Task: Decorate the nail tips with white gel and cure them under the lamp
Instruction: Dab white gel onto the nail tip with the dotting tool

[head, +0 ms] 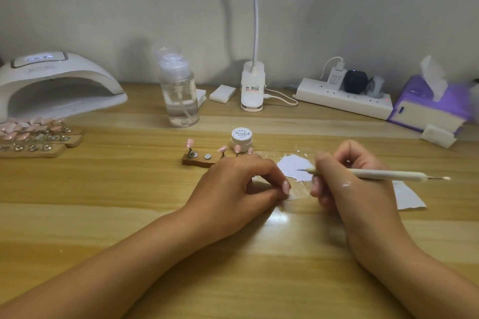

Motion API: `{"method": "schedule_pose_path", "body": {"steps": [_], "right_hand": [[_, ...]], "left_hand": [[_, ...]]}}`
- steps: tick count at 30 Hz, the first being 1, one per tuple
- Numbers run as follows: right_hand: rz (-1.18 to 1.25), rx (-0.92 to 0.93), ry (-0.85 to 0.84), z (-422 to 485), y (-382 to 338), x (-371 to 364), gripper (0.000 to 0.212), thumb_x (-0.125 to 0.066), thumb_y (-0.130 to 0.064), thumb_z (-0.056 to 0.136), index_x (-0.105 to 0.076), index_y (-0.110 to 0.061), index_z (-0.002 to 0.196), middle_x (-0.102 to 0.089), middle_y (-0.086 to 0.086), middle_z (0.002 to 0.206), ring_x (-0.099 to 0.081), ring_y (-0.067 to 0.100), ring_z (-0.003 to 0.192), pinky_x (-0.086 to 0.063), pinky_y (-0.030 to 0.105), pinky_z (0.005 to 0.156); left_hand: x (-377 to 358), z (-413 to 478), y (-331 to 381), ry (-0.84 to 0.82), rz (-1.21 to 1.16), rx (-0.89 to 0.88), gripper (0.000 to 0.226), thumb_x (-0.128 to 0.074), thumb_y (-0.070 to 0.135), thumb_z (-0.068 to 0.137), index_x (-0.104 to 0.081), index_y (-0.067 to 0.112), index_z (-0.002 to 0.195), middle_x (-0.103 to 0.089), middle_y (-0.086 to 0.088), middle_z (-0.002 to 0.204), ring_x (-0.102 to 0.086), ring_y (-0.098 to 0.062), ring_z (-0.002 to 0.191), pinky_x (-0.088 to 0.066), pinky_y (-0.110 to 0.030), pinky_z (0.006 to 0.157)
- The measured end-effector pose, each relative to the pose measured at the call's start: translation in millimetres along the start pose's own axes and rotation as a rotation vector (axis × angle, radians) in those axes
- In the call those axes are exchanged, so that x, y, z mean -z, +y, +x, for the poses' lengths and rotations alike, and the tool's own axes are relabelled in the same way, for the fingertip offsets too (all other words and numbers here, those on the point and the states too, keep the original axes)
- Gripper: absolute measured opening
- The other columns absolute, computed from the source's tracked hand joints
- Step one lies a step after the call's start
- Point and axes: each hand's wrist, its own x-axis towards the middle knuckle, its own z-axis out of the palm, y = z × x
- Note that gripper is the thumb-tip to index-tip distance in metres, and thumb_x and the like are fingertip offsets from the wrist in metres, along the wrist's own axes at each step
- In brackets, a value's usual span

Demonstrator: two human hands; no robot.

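While the right hand (355,176) pinches one slim white dotting pen (373,174), tip over a smear of white gel (295,167) on the wooden table (103,215), we count four pink nail tips (223,149) on one wooden stand (198,160). Our left hand (238,181) rests curled; what it grips, we cannot tell. One lidded gel jar (241,139) sits behind; the white domed curing lamp (54,85) stands far left.

I noted the curing lamp (51,85) far left on the tabletop (129,215), the gel jar (241,139) behind the nail stand (198,159), and the tissue box (430,106) far right.
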Motion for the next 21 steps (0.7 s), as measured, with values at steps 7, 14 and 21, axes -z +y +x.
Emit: {"method": "schedule_pose_path", "body": {"steps": [7,14,21], "right_hand": [[-0.274,0.112,0.013,18.6,2.3,15.9,0.032,-0.070,-0.045,0.088,-0.057,-0.019,0.076,-0.063,0.000,0.053,-0.046,0.006,0.042,-0.036,0.014,0.043],[-0.441,0.010,-0.043,25.0,13.3,22.2,0.023,-0.066,-0.026,0.089,-0.048,-0.014,0.080,-0.072,0.002,0.060,-0.054,0.009,0.041,-0.038,0.018,0.039],[-0.476,-0.024,-0.062,24.9,11.5,21.8,0.022,-0.065,-0.017,0.082,-0.047,-0.014,0.071,-0.068,0.005,0.053,-0.056,0.006,0.042,-0.041,0.024,0.050]], "left_hand": [[0.1,0.2,0.2,-0.011,-0.011,-0.008,0.009,-0.073,0.018,0.085,-0.074,0.026,0.084,-0.070,0.019,0.081,-0.049,0.019,0.059,-0.030,-0.005,0.061],[0.2,0.4,0.8,-0.004,-0.007,-0.016,0.010,-0.073,0.015,0.085,-0.074,0.025,0.084,-0.067,0.022,0.077,-0.048,0.022,0.059,-0.031,-0.004,0.060],[-0.1,0.4,1.7,-0.002,-0.001,-0.020,0.008,-0.073,0.017,0.086,-0.074,0.025,0.085,-0.069,0.019,0.080,-0.048,0.021,0.060,-0.030,-0.004,0.060]]}}
